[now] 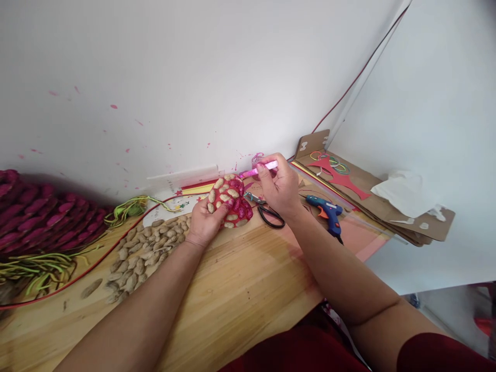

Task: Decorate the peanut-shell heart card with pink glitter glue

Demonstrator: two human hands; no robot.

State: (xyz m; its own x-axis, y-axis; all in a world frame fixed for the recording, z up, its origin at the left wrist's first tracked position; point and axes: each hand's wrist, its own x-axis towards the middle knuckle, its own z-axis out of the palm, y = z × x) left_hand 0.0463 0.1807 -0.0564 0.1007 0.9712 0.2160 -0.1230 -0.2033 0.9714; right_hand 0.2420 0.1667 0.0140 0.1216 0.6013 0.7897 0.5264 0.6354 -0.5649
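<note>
My left hand [205, 222] is closed on the edge of a red piece studded with peanuts [221, 198], held up above the table. Magenta paint coats the peanuts on its right side, while those on the left are bare tan shell. In my right hand [284, 188] a paintbrush [268, 167] with a pale, pink-stained handle is pinched between thumb and fingers. Its tip reaches the upper right edge of the piece; whether it touches, I cannot tell. Behind the brush stands a paint-smeared clear container [257, 158], partly hidden. Scissors [271, 217] lie just below my right hand.
Loose peanuts [147, 248] spread over the wooden table [232, 289] at left. Beyond them are a magenta peanut-covered object [42, 212], green yarn [134, 208] and a red cord [103, 254]. A blue glue gun [329, 209] and stacked cardboard [437, 227] lie right.
</note>
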